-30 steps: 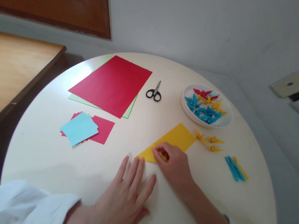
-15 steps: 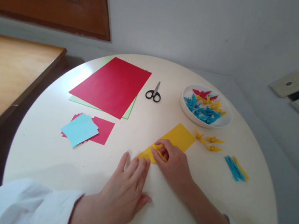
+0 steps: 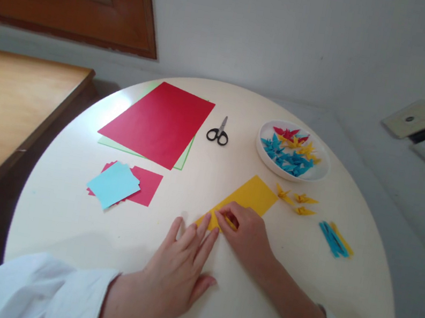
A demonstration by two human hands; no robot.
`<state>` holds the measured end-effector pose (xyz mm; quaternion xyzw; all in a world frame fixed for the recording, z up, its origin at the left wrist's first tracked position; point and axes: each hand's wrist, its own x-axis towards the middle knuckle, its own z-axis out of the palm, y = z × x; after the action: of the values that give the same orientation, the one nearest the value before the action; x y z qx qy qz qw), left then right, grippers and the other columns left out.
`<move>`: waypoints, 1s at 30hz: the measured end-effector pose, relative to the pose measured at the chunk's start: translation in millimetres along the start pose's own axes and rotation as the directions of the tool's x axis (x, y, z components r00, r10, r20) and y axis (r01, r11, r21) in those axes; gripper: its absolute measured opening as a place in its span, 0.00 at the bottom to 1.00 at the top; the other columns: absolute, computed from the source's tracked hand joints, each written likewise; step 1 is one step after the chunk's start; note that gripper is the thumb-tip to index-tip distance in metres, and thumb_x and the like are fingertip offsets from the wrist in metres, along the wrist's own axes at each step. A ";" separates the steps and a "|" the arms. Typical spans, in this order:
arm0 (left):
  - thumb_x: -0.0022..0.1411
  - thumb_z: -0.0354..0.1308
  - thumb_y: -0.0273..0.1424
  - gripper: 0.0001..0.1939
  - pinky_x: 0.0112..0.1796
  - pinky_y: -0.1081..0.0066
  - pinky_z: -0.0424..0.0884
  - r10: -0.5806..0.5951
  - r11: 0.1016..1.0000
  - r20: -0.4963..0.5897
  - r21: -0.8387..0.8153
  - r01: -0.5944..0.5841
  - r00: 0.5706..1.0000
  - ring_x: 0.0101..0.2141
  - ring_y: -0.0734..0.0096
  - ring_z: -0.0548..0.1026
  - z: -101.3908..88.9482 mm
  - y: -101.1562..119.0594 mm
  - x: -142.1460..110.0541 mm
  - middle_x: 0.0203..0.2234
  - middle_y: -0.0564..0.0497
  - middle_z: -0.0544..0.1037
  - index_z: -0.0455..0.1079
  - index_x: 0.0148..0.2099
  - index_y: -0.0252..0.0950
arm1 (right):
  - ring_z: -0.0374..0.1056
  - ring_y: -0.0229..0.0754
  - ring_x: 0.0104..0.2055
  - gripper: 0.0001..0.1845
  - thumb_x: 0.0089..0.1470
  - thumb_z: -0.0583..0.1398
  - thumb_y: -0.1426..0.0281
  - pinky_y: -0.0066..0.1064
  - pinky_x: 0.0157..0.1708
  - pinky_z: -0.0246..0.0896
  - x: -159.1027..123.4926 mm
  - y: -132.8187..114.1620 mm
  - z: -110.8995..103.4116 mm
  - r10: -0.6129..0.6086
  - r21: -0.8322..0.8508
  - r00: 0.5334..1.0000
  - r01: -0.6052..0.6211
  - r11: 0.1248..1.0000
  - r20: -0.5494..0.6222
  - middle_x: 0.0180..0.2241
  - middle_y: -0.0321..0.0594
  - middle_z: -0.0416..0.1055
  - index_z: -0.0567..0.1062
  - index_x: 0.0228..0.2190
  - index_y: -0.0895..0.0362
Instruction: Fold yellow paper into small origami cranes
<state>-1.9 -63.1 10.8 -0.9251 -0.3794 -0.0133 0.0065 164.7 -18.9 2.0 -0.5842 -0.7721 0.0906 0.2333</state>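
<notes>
A sheet of yellow paper (image 3: 253,194) lies slanted across the middle of the table. My left hand (image 3: 177,270) rests flat with its fingers spread, two fingertips on the lower left end of that sheet. Close beside it, my right hand (image 3: 246,235) is curled over the sheet with thumb and forefinger together. A bit of yellow paper (image 3: 231,223) shows inside its fingers; its full shape is hidden. Several small folded yellow paper cranes (image 3: 306,199) lie just right of the sheet.
Black-handled scissors (image 3: 219,134) lie near the back. A white dish (image 3: 319,174) holds several folded paper cranes. Large red paper (image 3: 157,122) covers green sheets at left. Light blue squares (image 3: 114,184) sit on red pieces. Blue strips (image 3: 333,239) lie at the right edge.
My left hand's fingers have spread and shifted slightly, one fingertip reaching further onto the yellow sheet. My right forefinger has drawn in slightly toward the thumb.
</notes>
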 end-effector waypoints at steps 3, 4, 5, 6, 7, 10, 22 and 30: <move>0.65 0.33 0.44 0.32 0.52 0.50 0.51 -0.004 1.000 0.013 0.005 0.004 1.000 0.54 0.52 0.60 1.8 -0.3 -0.7 0.59 0.35 0.57 0.50 0.63 0.30 | 0.61 0.35 0.21 0.08 0.51 0.57 0.72 0.26 0.25 0.51 -0.3 0.5 1.0 -0.018 -0.006 1.000 0.018 1.000 -0.004 0.18 0.32 0.67 0.67 0.21 0.57; 0.65 0.32 0.44 0.31 0.52 0.50 0.50 -0.005 1.000 0.015 0.006 0.005 1.000 0.54 0.53 0.60 1.7 -0.5 -0.9 0.59 0.35 0.57 0.49 0.63 0.30 | 0.61 0.35 0.21 0.08 0.51 0.57 0.72 0.26 0.25 0.51 -0.3 0.7 1.4 -0.022 -0.009 1.000 0.022 1.000 -0.004 0.18 0.32 0.67 0.67 0.21 0.57; 0.65 0.32 0.44 0.31 0.52 0.50 0.50 -0.005 1.000 0.017 0.004 0.005 1.000 0.54 0.53 0.61 1.3 -0.8 -0.8 0.59 0.35 0.58 0.49 0.63 0.31 | 0.61 0.35 0.22 0.09 0.51 0.57 0.72 0.26 0.25 0.51 -0.2 0.8 1.7 -0.025 -0.012 1.000 0.025 1.000 -0.005 0.18 0.32 0.67 0.67 0.21 0.57; 0.65 0.31 0.44 0.31 0.51 0.50 0.51 -0.005 1.000 0.021 0.000 0.005 1.000 0.53 0.53 0.62 0.6 -1.2 -0.6 0.59 0.35 0.58 0.50 0.63 0.31 | 0.61 0.35 0.22 0.09 0.51 0.56 0.72 0.26 0.25 0.51 0.0 0.9 1.9 -0.027 -0.015 1.000 0.027 1.000 -0.003 0.18 0.32 0.66 0.66 0.21 0.56; 0.65 0.31 0.45 0.31 0.51 0.51 0.51 -0.004 1.000 0.024 -0.005 0.004 1.000 0.53 0.54 0.63 -0.2 -1.6 -0.3 0.59 0.35 0.59 0.50 0.63 0.31 | 0.61 0.35 0.22 0.09 0.51 0.56 0.72 0.26 0.25 0.51 0.1 0.8 2.1 -0.028 -0.020 1.000 0.028 0.999 -0.001 0.18 0.32 0.66 0.66 0.20 0.56; 0.65 0.32 0.46 0.31 0.50 0.52 0.53 -0.010 1.000 0.025 -0.016 0.010 1.000 0.51 0.55 0.64 -1.6 -2.6 0.9 0.58 0.37 0.60 0.53 0.62 0.33 | 0.60 0.36 0.22 0.09 0.51 0.55 0.73 0.27 0.25 0.50 -0.4 0.1 2.3 -0.039 -0.041 0.999 0.039 0.998 -0.002 0.18 0.33 0.66 0.65 0.21 0.57; 0.64 0.37 0.45 0.26 0.47 0.53 0.52 -0.028 1.000 -0.086 -0.006 0.028 0.996 0.47 0.55 0.67 4.1 -2.8 3.7 0.54 0.41 0.67 0.57 0.60 0.41 | 0.62 0.43 0.34 0.07 0.55 0.52 0.74 0.34 0.35 0.57 -18.4 5.7 1.5 -0.056 -0.019 0.998 0.056 0.998 -0.037 0.31 0.43 0.69 0.69 0.34 0.58; 0.64 0.40 0.43 0.23 0.46 0.54 0.53 -0.062 0.998 -0.148 -0.005 0.062 0.987 0.44 0.57 0.67 7.6 -2.4 7.9 0.52 0.43 0.68 0.58 0.59 0.47 | 0.62 0.45 0.38 0.11 0.55 0.51 0.75 0.38 0.38 0.58 -33.1 12.3 0.7 -0.030 -0.021 0.996 0.028 0.999 -0.085 0.35 0.44 0.69 0.70 0.39 0.56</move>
<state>2.2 -55.8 3.5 -0.9093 -0.4065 -0.0822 0.0340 181.8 -46.3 -12.1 -0.5786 -0.7706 0.0545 0.2616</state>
